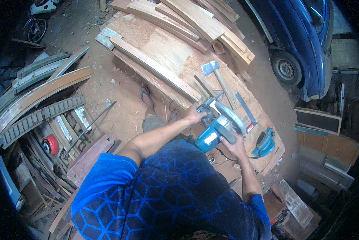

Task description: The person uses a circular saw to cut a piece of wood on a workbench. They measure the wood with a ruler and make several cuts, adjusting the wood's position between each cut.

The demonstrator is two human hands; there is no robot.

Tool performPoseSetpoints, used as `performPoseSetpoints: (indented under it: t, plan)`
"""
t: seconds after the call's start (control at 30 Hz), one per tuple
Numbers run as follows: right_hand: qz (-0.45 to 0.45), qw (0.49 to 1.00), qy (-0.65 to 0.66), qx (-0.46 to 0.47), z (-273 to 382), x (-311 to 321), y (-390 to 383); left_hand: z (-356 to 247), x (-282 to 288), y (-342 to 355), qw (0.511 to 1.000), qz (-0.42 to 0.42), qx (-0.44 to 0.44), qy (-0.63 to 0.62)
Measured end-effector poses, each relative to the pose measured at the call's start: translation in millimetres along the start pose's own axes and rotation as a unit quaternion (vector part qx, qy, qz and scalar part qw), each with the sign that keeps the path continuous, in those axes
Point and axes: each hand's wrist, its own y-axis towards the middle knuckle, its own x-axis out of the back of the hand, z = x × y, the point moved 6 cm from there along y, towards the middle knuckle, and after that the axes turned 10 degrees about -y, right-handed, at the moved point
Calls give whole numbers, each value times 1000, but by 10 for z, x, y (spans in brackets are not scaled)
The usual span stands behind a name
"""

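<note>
A teal circular saw [208, 137] with a silver blade guard is between my two hands at the near end of the workbench. My right hand [236, 145] is closed round its dark rear handle. My left hand [194, 115] grips the front part of the saw, its fingertips partly hidden. Just ahead of the saw, a long pale plank [157, 69] ends close to my left hand. To the right of the saw lie a wooden-handled hammer [226, 89], a try square [245, 107] and a teal electric planer [264, 143]. The saw's blade is hidden by its guard.
Sawdust covers the workbench [145, 34], and boards [195, 20] are stacked at its far side. A blue car [299, 44] stands at the far right. Scrap timber [39, 108] is piled on the left, with a motorbike [37, 24] beyond. A dark cord runs below the saw.
</note>
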Motion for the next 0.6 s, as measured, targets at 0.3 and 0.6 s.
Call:
performPoseSetpoints:
  t: [0.3,0.6]
  plan:
    - [6,998,-6,67,-204,-283,134,604,101,-72,995,-38,87,37]
    - [39,997,-6,73,-23,-482,388,479,458,-120,993,-100,47,35]
